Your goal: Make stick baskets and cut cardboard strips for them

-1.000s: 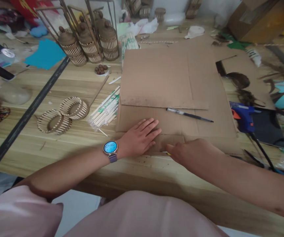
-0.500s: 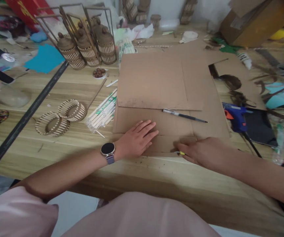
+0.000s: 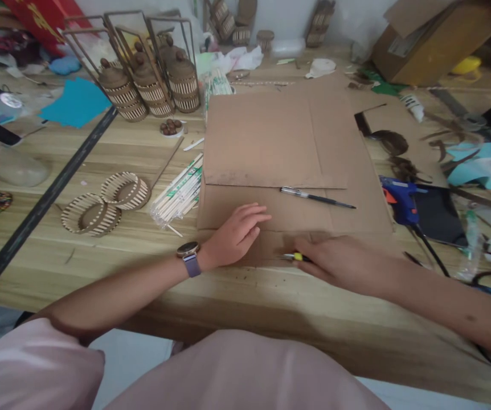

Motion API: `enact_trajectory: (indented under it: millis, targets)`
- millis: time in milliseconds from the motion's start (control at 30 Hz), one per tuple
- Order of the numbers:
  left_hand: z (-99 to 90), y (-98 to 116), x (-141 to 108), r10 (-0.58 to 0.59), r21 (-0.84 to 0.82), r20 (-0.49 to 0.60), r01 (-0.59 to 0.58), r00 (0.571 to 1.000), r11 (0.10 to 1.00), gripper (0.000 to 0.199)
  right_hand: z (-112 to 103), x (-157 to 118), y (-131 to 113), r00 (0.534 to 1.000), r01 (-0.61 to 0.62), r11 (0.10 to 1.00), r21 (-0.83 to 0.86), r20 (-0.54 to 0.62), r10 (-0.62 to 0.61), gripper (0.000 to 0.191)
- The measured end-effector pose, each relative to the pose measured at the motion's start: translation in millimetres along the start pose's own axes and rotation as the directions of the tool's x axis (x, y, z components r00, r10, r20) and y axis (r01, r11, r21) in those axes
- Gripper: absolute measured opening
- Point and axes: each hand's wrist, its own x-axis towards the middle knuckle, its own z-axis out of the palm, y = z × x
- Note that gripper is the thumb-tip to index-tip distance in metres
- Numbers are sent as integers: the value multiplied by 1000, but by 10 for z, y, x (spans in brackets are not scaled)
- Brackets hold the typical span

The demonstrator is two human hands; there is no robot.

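My right hand [image 3: 335, 261] grips a utility knife [image 3: 298, 257] with a yellow part, its blade pointing left over the cardboard strip [image 3: 266, 249] along the near edge. My left hand [image 3: 234, 234] is at the left of that strip, fingers stretched out and holding nothing; whether its palm presses the board I cannot tell. Beyond both hands lies the large cardboard sheet [image 3: 237, 202], with a smaller cardboard piece [image 3: 262, 136] on top. A black pen [image 3: 318, 197] rests just beyond my hands.
To the left are two striped rings [image 3: 91, 215], wrapped sticks [image 3: 179, 193] and striped lanterns [image 3: 143, 85]. A blue glue gun [image 3: 401, 199] and a black tablet-like panel [image 3: 440, 213] lie on the right. Behind stands a cardboard box [image 3: 433, 45].
My right hand has moved left with the knife, and more of the knife shows. The left hand has tilted, its fingers closer together. The view has shifted slightly.
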Motion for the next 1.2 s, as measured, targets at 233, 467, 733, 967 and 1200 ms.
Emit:
enact_trajectory:
  millis: [233,467,733,967,1200]
  targets:
    - [-164,-58,0,-72,-199,31,76,997,977,34,-233,439,-578,985,14,986,-166,173,16,25]
    - [-165,-101,-14,75,-130,80,-64,994,989,34,-214,429,-571,984,20,978,-207,175,17,23]
    - [-127,-83,-60,42,23,-74,-40,996,999,33,-199,455,-585,983,28,969,-247,182,18,16]
    - [-59,-101,-71,-30,241,-93,51,995,969,35,-231,459,-590,980,37,971,-235,200,11,20]
    - [-17,-63,-27,-59,390,-4,56,998,919,35,-212,458,-634,981,26,962,-271,193,28,17]
